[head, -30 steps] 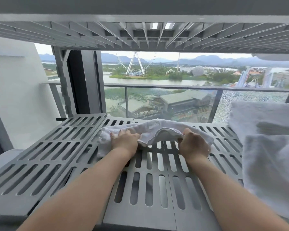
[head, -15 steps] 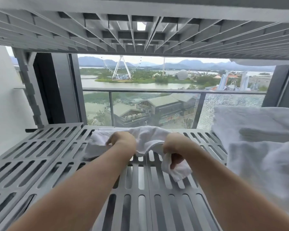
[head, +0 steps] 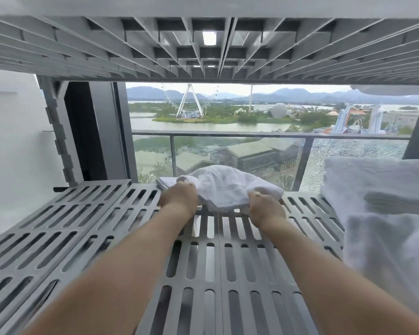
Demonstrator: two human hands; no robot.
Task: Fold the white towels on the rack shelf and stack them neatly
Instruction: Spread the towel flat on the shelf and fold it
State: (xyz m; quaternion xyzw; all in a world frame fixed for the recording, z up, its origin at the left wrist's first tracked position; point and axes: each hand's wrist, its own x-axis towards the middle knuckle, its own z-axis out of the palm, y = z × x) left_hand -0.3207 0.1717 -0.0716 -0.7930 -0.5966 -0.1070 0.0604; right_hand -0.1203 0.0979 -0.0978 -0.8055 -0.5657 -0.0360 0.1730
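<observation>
nearby, folded towels (head: 382, 187) right, both hands gripping white towel (head: 224, 187), slatted shelf (head: 82, 228)

You are looking into soft, overcast daylight that enters through the glass balcony window (head: 228, 153) at the frame's centre, so the ribbed grey underside of the upper shelf (head: 203, 44) sits dimmer. Shadows are faint. Wide-angle distortion bends the slotted grey shelf (head: 58, 238) at the edges. Your forearms at the bottom and the white folded towels (head: 385, 213) at right are blurred.

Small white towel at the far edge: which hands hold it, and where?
Both: left hand grips the small white towel at its near-left edge, right hand at its near-right edge.
</observation>
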